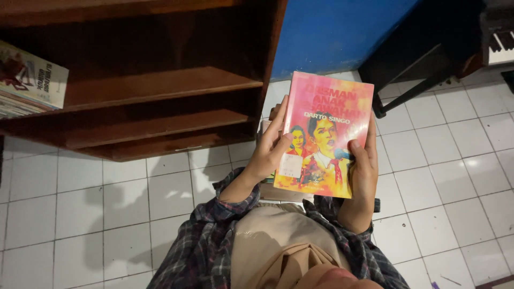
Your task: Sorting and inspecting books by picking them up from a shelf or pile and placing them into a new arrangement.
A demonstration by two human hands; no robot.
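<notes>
Gripping one book [324, 134], two hands.

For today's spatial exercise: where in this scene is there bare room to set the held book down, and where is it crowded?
Both hands, left hand and right hand, grip the pink book. The wooden shelves are bare right of the stacked books. The white tiled floor lies bare between the person and the dark stand. Crowded: under the hands.

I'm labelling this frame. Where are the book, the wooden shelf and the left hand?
book [326, 128]: head view, on the middle of its pink cover.
wooden shelf [155, 83]: head view, on the bare upper board.
left hand [267, 155]: head view, on the back of the hand.
</notes>
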